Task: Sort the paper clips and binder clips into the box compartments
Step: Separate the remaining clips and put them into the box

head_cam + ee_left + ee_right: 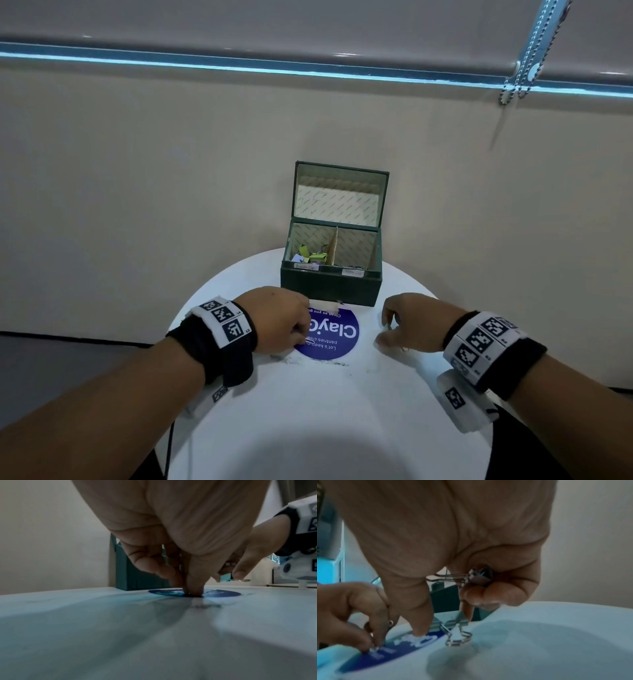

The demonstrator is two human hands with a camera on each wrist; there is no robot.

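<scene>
The open green box (329, 287) stands at the table's far side, with a divider between two labelled compartments. Green and purple binder clips (310, 256) lie in the left one; what lies in the right one is mostly hidden. My right hand (443, 624) pinches a pale green binder clip (452, 620) on the table between thumb and forefinger. Its curled outer fingers hold a dark binder clip (479, 576). My left hand (301, 337) presses its bunched fingertips (190, 592) onto the blue sticker (339, 339). A small metal paper clip (390, 622) glints between its fingers.
The round white table (308, 411) stands against a beige wall. The box's raised lid (339, 195) leans back towards that wall. Faint dark scuff marks (291, 359) lie in front of the sticker. A bead chain (524, 68) hangs at the top right.
</scene>
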